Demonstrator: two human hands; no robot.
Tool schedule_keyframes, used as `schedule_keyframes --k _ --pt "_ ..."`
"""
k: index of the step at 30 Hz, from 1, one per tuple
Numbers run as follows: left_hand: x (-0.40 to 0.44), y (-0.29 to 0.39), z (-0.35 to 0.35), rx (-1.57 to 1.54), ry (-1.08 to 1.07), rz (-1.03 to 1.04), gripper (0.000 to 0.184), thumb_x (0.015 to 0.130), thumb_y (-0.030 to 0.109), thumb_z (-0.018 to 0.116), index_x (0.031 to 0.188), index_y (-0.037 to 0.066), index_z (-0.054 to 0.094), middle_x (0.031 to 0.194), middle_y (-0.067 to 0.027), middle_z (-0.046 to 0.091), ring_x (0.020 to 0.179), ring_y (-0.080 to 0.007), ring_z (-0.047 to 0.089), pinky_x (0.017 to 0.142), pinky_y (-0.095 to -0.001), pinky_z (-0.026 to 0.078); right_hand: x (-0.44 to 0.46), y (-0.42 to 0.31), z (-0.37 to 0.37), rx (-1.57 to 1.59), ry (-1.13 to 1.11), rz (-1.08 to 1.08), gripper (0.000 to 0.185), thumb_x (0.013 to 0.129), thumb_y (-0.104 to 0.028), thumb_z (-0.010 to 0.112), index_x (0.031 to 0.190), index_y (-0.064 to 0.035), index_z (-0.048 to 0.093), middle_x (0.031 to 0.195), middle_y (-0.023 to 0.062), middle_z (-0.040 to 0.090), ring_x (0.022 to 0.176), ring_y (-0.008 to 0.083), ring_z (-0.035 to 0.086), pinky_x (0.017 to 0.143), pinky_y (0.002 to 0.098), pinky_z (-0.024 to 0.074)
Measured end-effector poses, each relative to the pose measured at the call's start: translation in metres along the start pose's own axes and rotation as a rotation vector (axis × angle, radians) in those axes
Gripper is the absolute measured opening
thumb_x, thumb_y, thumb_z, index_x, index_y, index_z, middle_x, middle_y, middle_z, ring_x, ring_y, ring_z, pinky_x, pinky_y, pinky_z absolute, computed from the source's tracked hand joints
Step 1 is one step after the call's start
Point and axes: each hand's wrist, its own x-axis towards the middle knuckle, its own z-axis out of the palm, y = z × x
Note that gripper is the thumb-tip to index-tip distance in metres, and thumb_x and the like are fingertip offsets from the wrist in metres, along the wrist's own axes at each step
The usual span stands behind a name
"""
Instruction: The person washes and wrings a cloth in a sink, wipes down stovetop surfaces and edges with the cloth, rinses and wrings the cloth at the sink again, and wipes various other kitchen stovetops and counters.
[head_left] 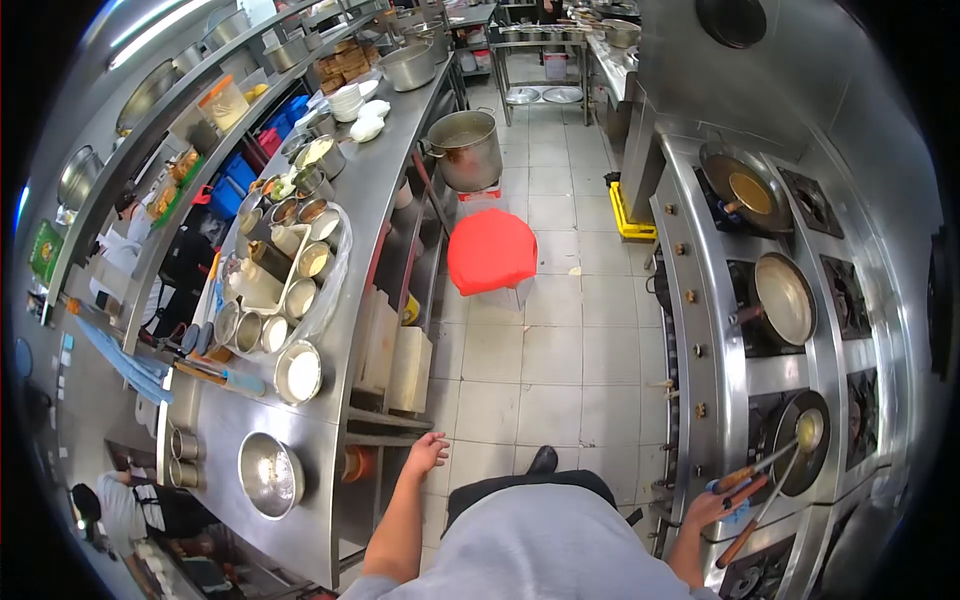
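Observation:
My left hand (428,455) hangs beside the steel counter's front edge, holding nothing, its fingers loosely apart. On the right, my right hand (708,509) is at the stove front with its fingers stretched out. They lie alongside the wooden handle of a ladle (737,479); a firm grip does not show. A bit of blue cloth (740,512) is by the fingers. A second long tool with a wooden handle (736,549) lies just below. Both tools' shafts run to a small round bowl with yellowish contents (811,428), over a dark wok (797,470) on a burner.
Farther along the stove sit a pale pan (784,298) and a dark wok (725,165). The left counter (350,250) carries seasoning containers, a white-filled pot (299,373) and a steel bowl (270,475). A red stool (492,251) and large stockpot (465,150) stand in the aisle.

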Motion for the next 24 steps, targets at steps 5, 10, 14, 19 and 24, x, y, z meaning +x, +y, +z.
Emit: schedule_keyframes --k 5,10,14,19,24 --pt "0.046 -0.022 0.016 0.236 -0.155 -0.226 0.051 0.084 0.036 0.064 0.126 0.008 0.052 0.104 -0.0058 0.061 0.082 -0.0165 0.058 0.065 -0.0315 0.05 0.042 -0.032 0.004 0.245 0.217 -0.031 0.057 0.085 0.004 0.046 0.139 -0.0005 0.031 0.144 0.0263 0.027 0.132 0.04 0.031 0.11 0.045 0.0267" --pt "0.054 -0.02 0.038 0.356 -0.238 -0.07 0.07 0.082 0.058 0.059 0.13 0.009 0.051 0.119 -0.0089 0.058 0.109 -0.0209 0.052 0.086 -0.0364 0.045 0.045 -0.061 0.019 0.281 -0.386 0.352 0.069 0.072 0.008 0.049 0.138 -0.0006 0.033 0.143 0.0307 0.025 0.133 0.0476 0.02 0.112 0.0505 0.0152" --pt "0.09 0.034 0.04 0.4 -0.354 -0.245 0.068 0.082 0.056 0.061 0.13 0.009 0.05 0.12 -0.008 0.058 0.104 -0.0217 0.056 0.082 -0.0392 0.048 0.063 -0.085 0.032 0.172 -0.337 0.34 0.067 0.073 0.002 0.055 0.137 -0.0041 0.038 0.146 0.0269 0.025 0.134 0.0436 0.024 0.112 0.0485 0.0166" --pt "0.174 0.087 0.037 0.511 -0.311 -0.313 0.065 0.082 0.053 0.062 0.129 0.009 0.05 0.119 -0.009 0.058 0.097 -0.0242 0.058 0.075 -0.0405 0.05 0.078 -0.131 0.069 0.172 -0.371 0.519 0.071 0.072 0.003 0.058 0.139 -0.0069 0.036 0.147 0.0248 0.023 0.135 0.0436 0.022 0.112 0.0479 0.0173" --pt "0.265 0.147 0.034 0.496 -0.273 -0.358 0.055 0.083 0.047 0.062 0.124 0.011 0.055 0.116 -0.0067 0.06 0.094 -0.025 0.059 0.072 -0.0409 0.051 0.123 -0.188 0.087 0.159 -0.397 0.535 0.068 0.073 0.003 0.058 0.137 -0.0051 0.038 0.146 0.0263 0.023 0.135 0.0453 0.02 0.112 0.0491 0.017"
